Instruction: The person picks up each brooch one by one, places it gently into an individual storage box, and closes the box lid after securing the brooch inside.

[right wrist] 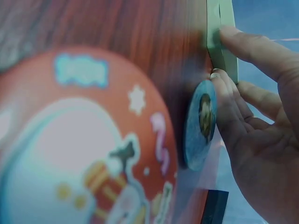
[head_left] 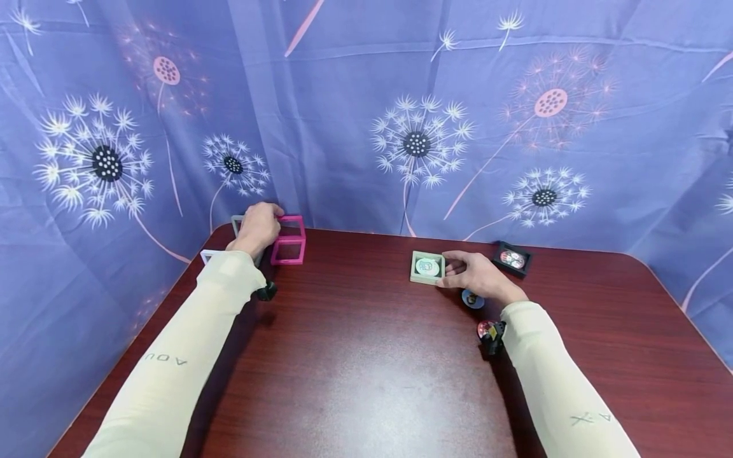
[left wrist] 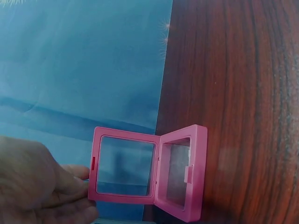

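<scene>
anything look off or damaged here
Nothing looks spilled or broken. The black frame sits askew to the green frame, the pink frame is open with nothing inside, and the blue disc and red disc lie loose on the table, outside any frame.

Blue dandelion-print cloth behind dk. reddish-brn. table w/ glare.

Backdrop's a bluish-purple cloth across the whole top of the frame, kinda wrinkled, with white dandelions at the left, centre and right, plus pinkish ones upper left and upper right. Below it there's a reddish-brown wood-grain table, pretty shiny, glare patch bottom centre.
</scene>
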`<state>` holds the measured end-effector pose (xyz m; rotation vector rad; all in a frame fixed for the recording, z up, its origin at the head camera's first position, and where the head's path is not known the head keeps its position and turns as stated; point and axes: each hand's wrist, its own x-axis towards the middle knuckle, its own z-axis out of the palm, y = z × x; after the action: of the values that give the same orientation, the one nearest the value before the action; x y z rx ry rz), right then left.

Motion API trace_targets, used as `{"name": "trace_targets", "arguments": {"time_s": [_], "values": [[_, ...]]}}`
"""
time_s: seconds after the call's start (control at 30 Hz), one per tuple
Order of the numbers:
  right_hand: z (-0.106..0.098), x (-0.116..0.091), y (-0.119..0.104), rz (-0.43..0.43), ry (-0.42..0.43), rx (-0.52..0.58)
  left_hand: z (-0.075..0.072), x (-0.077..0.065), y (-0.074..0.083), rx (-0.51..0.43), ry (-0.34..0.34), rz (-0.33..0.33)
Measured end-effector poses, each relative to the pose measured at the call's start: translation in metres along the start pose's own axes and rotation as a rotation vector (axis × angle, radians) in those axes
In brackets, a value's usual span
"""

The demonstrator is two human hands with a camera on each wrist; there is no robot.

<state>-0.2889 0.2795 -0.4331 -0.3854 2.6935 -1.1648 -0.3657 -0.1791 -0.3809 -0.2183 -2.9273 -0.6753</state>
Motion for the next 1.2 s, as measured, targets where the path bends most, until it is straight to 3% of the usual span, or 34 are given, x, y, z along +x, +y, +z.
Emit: {"name": "trace_targets", "arguments": {"time_s": [0.33, 0.67, 0.93, 1.2], "values": [[-0.001, 0.001, 0.005, -0.002, 0.021, 0.008, 0.005, -0.005, 0.000, -0.022, 0.005, -0.044], [-0.003, -0.001, 0.009, 0.022, 0.039, 0.008, 0.011, -0.009, -0.001, -0.054, 0.030, -0.010], [-0.004, -0.001, 0.010, 0.035, 0.041, -0.006, 0.019, -0.015, -0.002, -0.136, 0.043, 0.048], [-0.007, -0.002, 0.011, 0.048, 0.052, 0.004, 0.022, -0.024, 0.004, -0.199, 0.004, 0.044]]}}
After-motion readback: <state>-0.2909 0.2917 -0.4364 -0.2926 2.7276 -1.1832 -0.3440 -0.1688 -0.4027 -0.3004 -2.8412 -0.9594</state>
